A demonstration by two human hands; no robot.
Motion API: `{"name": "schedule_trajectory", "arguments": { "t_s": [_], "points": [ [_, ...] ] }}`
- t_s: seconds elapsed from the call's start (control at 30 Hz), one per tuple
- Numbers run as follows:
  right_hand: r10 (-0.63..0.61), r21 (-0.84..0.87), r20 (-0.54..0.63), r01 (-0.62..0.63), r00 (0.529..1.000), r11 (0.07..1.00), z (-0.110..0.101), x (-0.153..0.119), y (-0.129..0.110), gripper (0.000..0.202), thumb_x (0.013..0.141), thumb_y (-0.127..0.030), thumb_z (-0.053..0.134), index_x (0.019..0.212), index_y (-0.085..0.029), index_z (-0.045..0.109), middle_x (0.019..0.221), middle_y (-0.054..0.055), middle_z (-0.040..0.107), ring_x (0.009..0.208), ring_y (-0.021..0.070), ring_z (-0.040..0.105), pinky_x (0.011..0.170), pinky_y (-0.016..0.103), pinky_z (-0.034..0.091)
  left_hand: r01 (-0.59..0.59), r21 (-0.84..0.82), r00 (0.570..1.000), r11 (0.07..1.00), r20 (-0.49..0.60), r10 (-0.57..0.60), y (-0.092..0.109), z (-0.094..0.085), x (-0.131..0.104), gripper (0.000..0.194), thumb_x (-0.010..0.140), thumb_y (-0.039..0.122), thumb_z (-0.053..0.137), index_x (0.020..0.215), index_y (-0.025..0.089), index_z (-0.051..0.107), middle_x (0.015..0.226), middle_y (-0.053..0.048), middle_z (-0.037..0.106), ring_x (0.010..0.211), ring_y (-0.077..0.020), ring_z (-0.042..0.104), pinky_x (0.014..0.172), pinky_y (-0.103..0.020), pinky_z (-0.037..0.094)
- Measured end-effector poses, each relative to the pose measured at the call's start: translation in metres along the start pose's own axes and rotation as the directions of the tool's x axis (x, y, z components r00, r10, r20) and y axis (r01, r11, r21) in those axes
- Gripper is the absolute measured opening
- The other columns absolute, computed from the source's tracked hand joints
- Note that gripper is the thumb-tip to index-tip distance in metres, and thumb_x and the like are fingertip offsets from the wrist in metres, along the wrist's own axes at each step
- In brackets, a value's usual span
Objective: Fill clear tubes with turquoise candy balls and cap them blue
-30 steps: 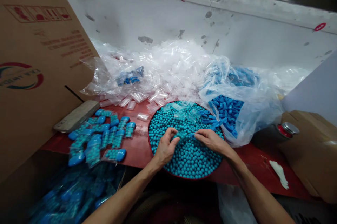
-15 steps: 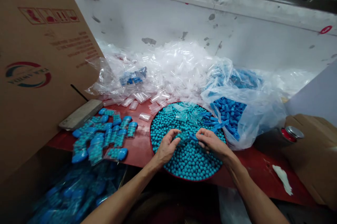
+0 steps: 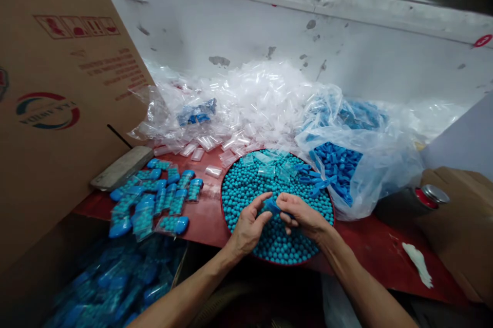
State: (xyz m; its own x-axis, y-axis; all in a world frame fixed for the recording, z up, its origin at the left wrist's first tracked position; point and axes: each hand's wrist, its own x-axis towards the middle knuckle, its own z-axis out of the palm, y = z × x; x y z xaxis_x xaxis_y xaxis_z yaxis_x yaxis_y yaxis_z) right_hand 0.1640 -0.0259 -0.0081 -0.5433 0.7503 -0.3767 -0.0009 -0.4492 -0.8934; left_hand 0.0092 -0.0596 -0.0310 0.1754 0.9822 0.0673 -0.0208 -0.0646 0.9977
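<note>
My left hand is curled above the tub of balls, thumb and fingers around what looks like a small clear plastic case, hard to make out against the balls. My right hand pinches a blue plastic cap at the same spot, between the two hands. Whether the cap is seated on the case is hidden by the fingers. Below them is a round red tub full of small turquoise balls. Several loose clear cases and blue plastic pieces lie on the balls.
Ball-filled cases with blue ends lie on the red table at left, more in a box below. Clear empty cases heap against the wall. A bag of blue pieces, a flask and cartons surround the tub.
My right hand has moved left and a little down, bringing the blue cap up to my left hand. The hands are now closer together and the cap shows between them.
</note>
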Motion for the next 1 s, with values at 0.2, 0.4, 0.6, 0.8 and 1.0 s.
{"name": "schedule_trajectory", "arguments": {
  "t_s": [0.2, 0.4, 0.6, 0.8, 1.0],
  "points": [
    [-0.009, -0.093, -0.008, 0.008, 1.0, 0.996, 0.003, -0.004, 0.006, 0.034, 0.073, -0.05, 0.052, 0.071, -0.019, 0.038, 0.042, -0.012, 0.035, 0.032, 0.0016, 0.024, 0.035, 0.015, 0.039, 0.077, -0.024, 0.997, 0.997, 0.004, -0.077, 0.002, 0.008, -0.003, 0.027, 0.076, 0.022, 0.047, 0.102, 0.019, 0.052, 0.081, 0.0, 0.056, 0.059, -0.0093, 0.048, 0.052, -0.02, 0.041],
    [-0.071, -0.05, -0.058, 0.068, 0.996, 0.996, 0.004, -0.009, -0.002, 0.031, 0.073, -0.048, 0.053, 0.074, -0.019, 0.041, 0.047, -0.01, 0.04, 0.036, 0.0028, 0.031, 0.032, 0.012, 0.033, 0.126, -0.152, 0.992, 0.98, 0.042, -0.121, 0.005, 0.006, 0.005, 0.029, 0.074, 0.028, 0.051, 0.102, 0.019, 0.048, 0.074, 0.002, 0.052, 0.056, -0.008, 0.047, 0.047, -0.018, 0.041],
    [-0.193, 0.006, -0.104, 0.195, 0.976, 0.981, -0.001, -0.012, -0.01, 0.039, 0.073, -0.035, 0.058, 0.105, -0.019, 0.042, 0.079, 0.002, 0.056, 0.068, 0.0132, 0.058, 0.051, 0.025, 0.05, 0.18, -0.233, 0.984, 0.956, 0.046, -0.174, 0.009, -0.004, 0.012, 0.036, 0.073, 0.034, 0.053, 0.105, 0.02, 0.042, 0.078, 0.0, 0.054, 0.067, -0.0125, 0.052, 0.053, -0.023, 0.047],
    [-0.478, -0.667, -0.145, 0.271, 0.866, 0.694, 0.008, -0.015, -0.007, 0.028, 0.082, -0.029, 0.042, 0.108, -0.02, 0.049, 0.088, 0.005, 0.061, 0.083, 0.0185, 0.059, 0.075, 0.034, 0.048, 0.034, 0.048, 0.999, 0.998, 0.019, -0.035, 0.014, 0.0, 0.001, 0.028, 0.077, 0.027, 0.049, 0.105, 0.02, 0.046, 0.085, -0.001, 0.056, 0.076, -0.0132, 0.052, 0.07, -0.025, 0.043],
    [-0.54, -0.95, 0.067, 0.219, 0.839, 0.224, 0.025, -0.026, 0.002, 0.073, 0.071, -0.038, 0.057, 0.13, -0.015, 0.021, 0.121, 0.017, 0.045, 0.102, 0.0287, 0.051, 0.075, 0.039, 0.047, -0.008, -0.002, 1.0, 1.0, 0.02, 0.008, 0.025, 0.008, -0.002, 0.038, 0.079, 0.018, 0.043, 0.117, 0.021, 0.039, 0.113, -0.003, 0.05, 0.103, -0.0157, 0.046, 0.093, -0.028, 0.032]
  ]
}}
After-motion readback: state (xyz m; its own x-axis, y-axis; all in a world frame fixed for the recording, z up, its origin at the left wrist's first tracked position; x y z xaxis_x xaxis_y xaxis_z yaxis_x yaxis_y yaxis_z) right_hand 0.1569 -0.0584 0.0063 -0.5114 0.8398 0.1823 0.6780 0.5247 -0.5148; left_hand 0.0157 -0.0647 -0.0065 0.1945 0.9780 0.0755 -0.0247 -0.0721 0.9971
